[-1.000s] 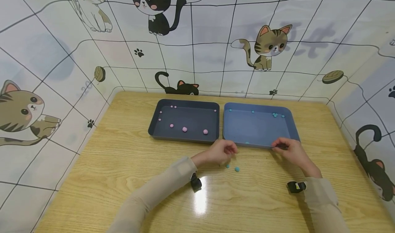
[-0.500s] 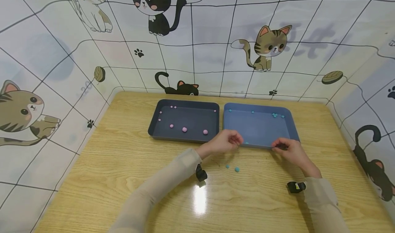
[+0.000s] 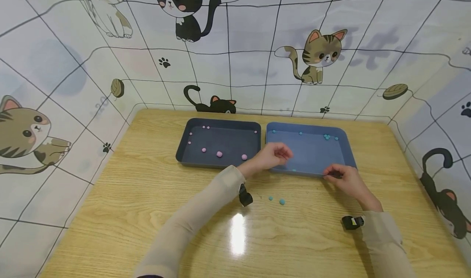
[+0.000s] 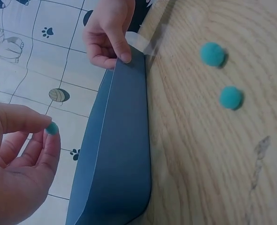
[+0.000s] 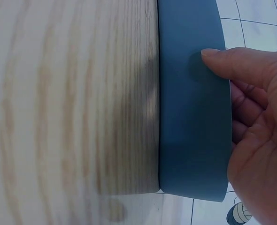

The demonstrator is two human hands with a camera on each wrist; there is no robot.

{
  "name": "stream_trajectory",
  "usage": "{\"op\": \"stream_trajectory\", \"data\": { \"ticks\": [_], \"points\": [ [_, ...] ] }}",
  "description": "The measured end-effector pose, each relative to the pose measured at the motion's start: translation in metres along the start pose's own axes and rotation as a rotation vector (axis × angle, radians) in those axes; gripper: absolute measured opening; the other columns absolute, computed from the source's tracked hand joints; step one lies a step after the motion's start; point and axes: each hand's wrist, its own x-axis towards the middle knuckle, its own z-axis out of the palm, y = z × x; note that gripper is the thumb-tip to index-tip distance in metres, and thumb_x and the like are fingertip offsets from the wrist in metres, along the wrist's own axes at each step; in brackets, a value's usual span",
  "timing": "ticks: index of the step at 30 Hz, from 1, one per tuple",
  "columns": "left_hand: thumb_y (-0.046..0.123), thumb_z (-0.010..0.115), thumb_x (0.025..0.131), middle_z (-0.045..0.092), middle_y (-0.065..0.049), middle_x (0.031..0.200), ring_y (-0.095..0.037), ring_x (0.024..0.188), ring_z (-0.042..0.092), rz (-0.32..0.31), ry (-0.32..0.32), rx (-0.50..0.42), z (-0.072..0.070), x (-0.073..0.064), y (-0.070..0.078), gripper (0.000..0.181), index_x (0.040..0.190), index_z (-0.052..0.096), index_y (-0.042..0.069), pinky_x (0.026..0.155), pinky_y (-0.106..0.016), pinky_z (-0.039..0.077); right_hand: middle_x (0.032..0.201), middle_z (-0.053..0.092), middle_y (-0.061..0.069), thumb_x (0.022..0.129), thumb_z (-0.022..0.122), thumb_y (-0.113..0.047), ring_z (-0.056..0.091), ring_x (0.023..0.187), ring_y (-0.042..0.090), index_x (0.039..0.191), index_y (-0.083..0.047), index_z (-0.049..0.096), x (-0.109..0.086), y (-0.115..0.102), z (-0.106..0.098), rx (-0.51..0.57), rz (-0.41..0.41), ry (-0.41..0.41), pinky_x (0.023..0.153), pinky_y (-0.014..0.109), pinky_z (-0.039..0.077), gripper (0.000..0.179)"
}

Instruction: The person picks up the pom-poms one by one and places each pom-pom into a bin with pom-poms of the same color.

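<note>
Between thumb and fingertip my left hand (image 3: 271,155) pinches a small teal pom-pom ball (image 4: 51,128), held above the front left part of the blue tray (image 3: 309,155). My right hand (image 3: 347,181) grips that tray's front wall near its right corner; in the right wrist view the thumb (image 5: 218,58) lies on the outside of the wall and the fingers are behind it. Several teal balls (image 3: 326,137) lie along the tray's far side, and one shows at its front wall. Two more teal balls (image 4: 212,54) rest on the table in front of the tray.
To the left of the blue tray stands a dark navy tray (image 3: 217,165) with several pink balls (image 3: 219,154) of different sizes. Both trays sit on a wooden table (image 3: 147,212), near a wall covering printed with cats.
My left hand has moved up and away from the table, over the blue tray's front edge. The right hand has kept its hold on the tray.
</note>
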Motion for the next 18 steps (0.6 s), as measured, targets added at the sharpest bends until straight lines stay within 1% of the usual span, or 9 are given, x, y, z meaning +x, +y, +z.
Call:
{"op": "stream_trajectory", "data": {
  "ticks": [4,8,10,13,18],
  "points": [
    [-0.012,0.056,0.085,0.059,-0.028,0.107,-0.031,0.094,0.06,0.006,0.016,-0.001,-0.002,0.005,0.0,0.019,0.103,0.063,-0.007,0.075,-0.02,0.051,0.077,0.066,0.004,0.078,0.069,0.007,0.056,0.071,-0.002,0.081,-0.007,0.067,0.001,0.001,0.0,0.002,-0.001,0.002,0.058,0.015,0.045,0.014],
    [-0.011,0.057,0.085,0.06,-0.027,0.107,-0.019,0.087,0.06,0.012,0.033,0.004,-0.005,0.01,0.0,0.02,0.103,0.063,-0.006,0.073,-0.021,0.051,0.077,0.066,0.004,0.078,0.069,0.007,0.056,0.071,-0.003,0.081,-0.006,0.067,0.001,0.002,0.001,0.008,-0.005,0.003,0.059,0.014,0.045,0.014],
    [-0.011,0.057,0.085,0.06,-0.026,0.107,-0.015,0.085,0.06,0.015,0.042,0.003,-0.005,0.013,-0.001,0.02,0.103,0.063,-0.006,0.073,-0.02,0.051,0.077,0.066,0.004,0.078,0.069,0.008,0.056,0.071,-0.003,0.081,-0.006,0.067,0.001,0.002,0.0,0.006,-0.006,0.003,0.059,0.014,0.045,0.015],
    [-0.011,0.057,0.084,0.061,-0.025,0.106,-0.014,0.086,0.059,0.016,0.057,0.006,-0.006,0.018,-0.002,0.02,0.102,0.063,-0.006,0.073,-0.02,0.05,0.078,0.066,0.003,0.078,0.069,0.008,0.056,0.071,-0.003,0.081,-0.007,0.067,0.001,0.001,0.0,0.001,-0.003,0.004,0.059,0.014,0.045,0.015],
    [-0.011,0.057,0.084,0.063,-0.019,0.103,-0.014,0.088,0.06,0.008,0.084,0.02,-0.007,0.024,-0.001,0.02,0.102,0.064,-0.004,0.073,-0.02,0.05,0.078,0.066,0.003,0.077,0.069,0.008,0.055,0.072,-0.003,0.08,-0.007,0.067,0.002,0.0,0.0,-0.01,0.003,0.0,0.06,0.015,0.046,0.016]
  ]
}}
